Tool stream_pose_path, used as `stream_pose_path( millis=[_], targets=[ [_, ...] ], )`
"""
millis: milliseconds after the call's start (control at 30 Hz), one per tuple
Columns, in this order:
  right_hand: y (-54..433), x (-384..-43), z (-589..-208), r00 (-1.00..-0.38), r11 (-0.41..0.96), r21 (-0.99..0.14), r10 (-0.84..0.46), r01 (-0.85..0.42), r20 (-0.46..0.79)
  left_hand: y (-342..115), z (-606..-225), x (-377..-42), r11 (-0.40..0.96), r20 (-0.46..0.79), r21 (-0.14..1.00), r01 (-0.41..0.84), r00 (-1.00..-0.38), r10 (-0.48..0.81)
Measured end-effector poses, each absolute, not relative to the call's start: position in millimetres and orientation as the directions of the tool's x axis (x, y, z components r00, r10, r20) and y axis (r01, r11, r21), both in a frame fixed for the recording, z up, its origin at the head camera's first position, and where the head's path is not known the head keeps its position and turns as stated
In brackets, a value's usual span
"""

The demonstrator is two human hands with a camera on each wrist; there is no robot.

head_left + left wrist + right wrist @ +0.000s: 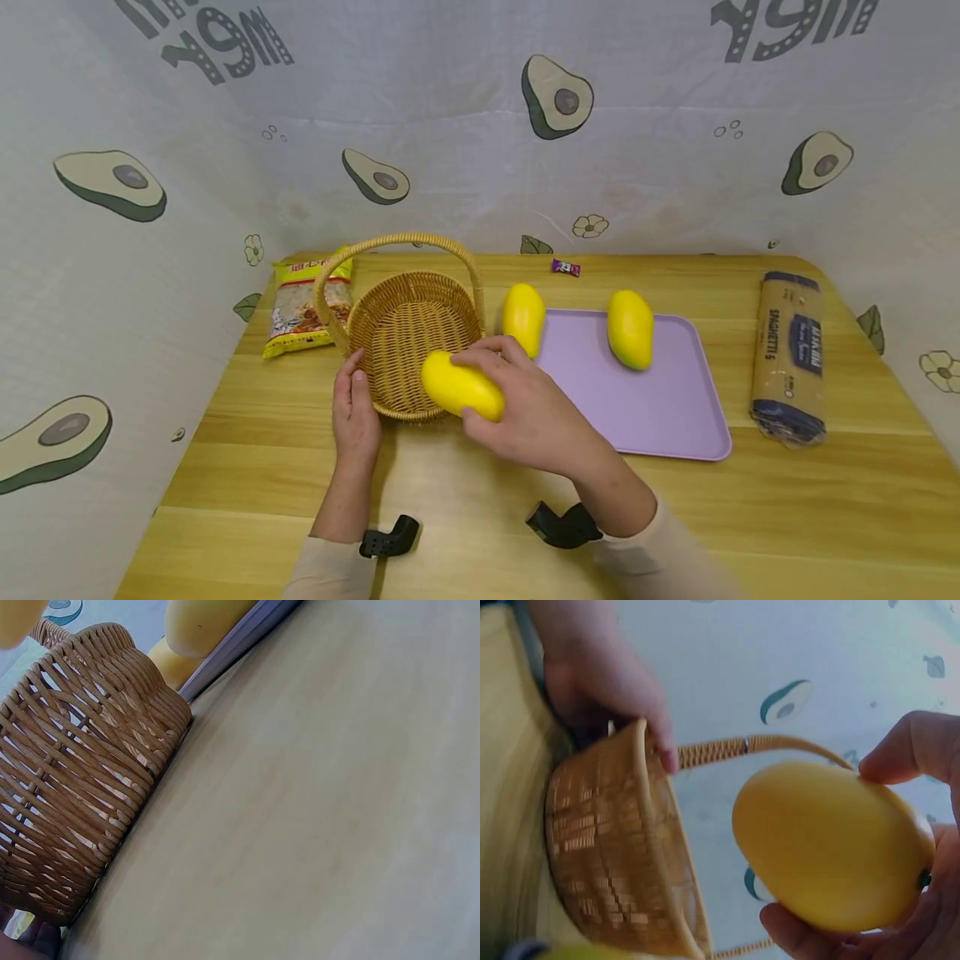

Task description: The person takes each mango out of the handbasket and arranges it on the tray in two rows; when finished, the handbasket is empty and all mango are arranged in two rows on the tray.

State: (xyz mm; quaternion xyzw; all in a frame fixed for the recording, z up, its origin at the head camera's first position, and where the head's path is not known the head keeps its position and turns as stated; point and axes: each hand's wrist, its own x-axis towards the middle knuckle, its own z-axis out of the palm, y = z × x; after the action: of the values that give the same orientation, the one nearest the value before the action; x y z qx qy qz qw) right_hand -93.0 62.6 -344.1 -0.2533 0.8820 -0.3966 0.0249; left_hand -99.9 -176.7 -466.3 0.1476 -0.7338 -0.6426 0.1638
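Observation:
My right hand [536,408] grips a yellow mango [461,387] above the front right rim of a round wicker basket [408,333] with a tall handle. In the right wrist view, thumb and fingers hold the mango [825,844] from opposite sides. My left hand [356,417] holds the basket's left side, with a digit over the rim beside the handle's base in the right wrist view. A second mango [523,317] lies at the left edge of a lilac tray [622,417]. On the tray's back part rests a third mango [631,330]. The basket's visible inside holds nothing.
A yellow food packet [303,304] lies behind and left of the basket. To the right of the tray is a spaghetti pack [787,358]. One small purple wrapped sweet [566,267] sits near the back edge of the wooden table [450,517], before a patterned curtain [465,100].

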Motion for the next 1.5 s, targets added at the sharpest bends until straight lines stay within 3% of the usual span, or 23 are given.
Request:
stream_pose_path(
  millis=[500,733,933,1300,1500],
  targets=[
    [153,-114,-348,-0.905,0.535,-0.743,-0.356,-0.403,0.234,-177,-470,-101,0.115,0.058,0.993,0.009,-0.903,-0.426],
    [186,-126,-345,-0.947,0.530,-0.789,-0.249,-0.309,0.204,-177,-469,-101,0.126,0.061,0.992,0.008,-0.904,-0.424],
    [204,-130,-345,-0.967,0.504,-0.838,-0.234,-0.209,0.100,-177,-467,-99,0.134,0.048,0.991,-0.010,-0.903,-0.427],
    [222,-137,-348,-0.972,0.484,-0.858,-0.223,-0.172,0.070,-177,-466,-98,0.146,0.025,0.988,-0.042,-0.904,-0.426],
    [225,-137,-348,-0.982,0.570,-0.811,-0.186,-0.132,0.029,-177,-467,-98,0.154,0.029,0.987,-0.040,-0.904,-0.427]
  ],
)
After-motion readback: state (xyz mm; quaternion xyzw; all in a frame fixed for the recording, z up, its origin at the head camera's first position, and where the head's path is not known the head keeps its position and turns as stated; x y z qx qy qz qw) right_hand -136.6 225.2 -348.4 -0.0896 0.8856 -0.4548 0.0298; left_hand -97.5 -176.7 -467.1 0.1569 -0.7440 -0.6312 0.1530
